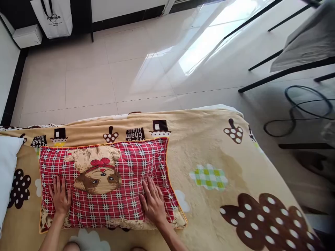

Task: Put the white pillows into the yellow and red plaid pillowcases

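A red plaid pillow (99, 212) with a printed puppy and an orange-piped edge lies flat on the bed. My left hand (60, 197) rests on its left part, fingers spread and palm down. On the right part lies my right hand (153, 202), also flat with the fingers stretched out. The cloth wrinkles somewhat near the right hand. Beneath the pillow is a tan blanket (199, 139) printed with hats, mushrooms and dotted clouds.
A white pillow (9, 164) lies at the bed's left edge. Beyond the bed are a tiled floor (86, 76), a white tote bag (56, 21) and a white box (27, 36). At right stand black metal legs (274, 78) near a coiled dark cable (291, 111).
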{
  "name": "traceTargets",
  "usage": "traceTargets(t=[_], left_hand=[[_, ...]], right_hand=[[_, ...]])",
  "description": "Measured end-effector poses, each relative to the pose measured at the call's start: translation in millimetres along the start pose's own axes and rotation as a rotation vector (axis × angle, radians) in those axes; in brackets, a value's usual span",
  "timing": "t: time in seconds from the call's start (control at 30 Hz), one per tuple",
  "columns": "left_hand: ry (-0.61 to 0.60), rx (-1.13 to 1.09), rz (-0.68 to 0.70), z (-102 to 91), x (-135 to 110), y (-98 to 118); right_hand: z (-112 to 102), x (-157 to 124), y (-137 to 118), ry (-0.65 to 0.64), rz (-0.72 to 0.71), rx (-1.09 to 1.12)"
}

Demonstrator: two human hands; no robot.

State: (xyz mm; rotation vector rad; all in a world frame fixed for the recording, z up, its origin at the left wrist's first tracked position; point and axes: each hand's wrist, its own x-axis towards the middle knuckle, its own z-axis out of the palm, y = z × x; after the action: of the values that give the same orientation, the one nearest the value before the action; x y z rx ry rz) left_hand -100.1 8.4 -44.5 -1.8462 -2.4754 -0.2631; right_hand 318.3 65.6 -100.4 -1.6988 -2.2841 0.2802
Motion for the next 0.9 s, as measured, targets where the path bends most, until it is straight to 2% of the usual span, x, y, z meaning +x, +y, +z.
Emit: traceTargets(t=[0.1,0.17,0.23,0.3,0.37,0.43,0.47,0.53,0.6,0.63,0.67,0.73,0.83,0.9], left_hand=[[0.007,-0.047,0.016,-4.7,3,0],[-0.005,-0.078,0.016,-13.3,-1,-8],[-0.032,-0.115,-0.048,-22.7,-16,-25],[-0.094,-0.174,-0.177,-27.9,-41,-48],[-0.184,-0.233,-0.325,-25.0,-73,-72],[-0.235,-0.225,-0.451,-14.3,-102,-86],[-0.235,-0.201,-0.490,-7.2,-113,-88],[-0.184,-0.137,-0.509,6.9,-127,-83],[-0.102,-0.075,-0.492,17.5,-130,-70],[-0.067,-0.045,-0.489,20.8,-129,-63],[-0.042,-0.015,-0.492,23.1,-128,-56],[-0.026,0.018,-0.496,25.6,-127,-49],[-0.037,0.004,-0.487,28.3,-132,-49],[-0.049,-0.010,-0.499,30.9,-137,-50]], right_hand=[[1,-41,41,-0.102,0.077,-0.034],[-5,-67,66,-0.141,0.112,-0.091],[-15,-85,80,-0.137,0.144,-0.130],[-28,-89,78,-0.081,0.214,-0.160],[-40,-78,55,0.047,0.319,-0.194],[-50,-53,14,0.145,0.326,-0.182],[-54,-37,-11,0.151,0.268,-0.152],[-58,-2,-55,0.051,0.035,-0.064],[-57,26,-79,-0.043,-0.181,-0.024],[-55,33,-80,-0.071,-0.244,-0.020],[-52,35,-75,-0.090,-0.270,-0.021],[-44,18,-50,-0.105,-0.210,-0.024],[-28,-42,-3,-0.069,0.039,-0.045],[-10,-85,21,0.010,0.183,-0.092]])
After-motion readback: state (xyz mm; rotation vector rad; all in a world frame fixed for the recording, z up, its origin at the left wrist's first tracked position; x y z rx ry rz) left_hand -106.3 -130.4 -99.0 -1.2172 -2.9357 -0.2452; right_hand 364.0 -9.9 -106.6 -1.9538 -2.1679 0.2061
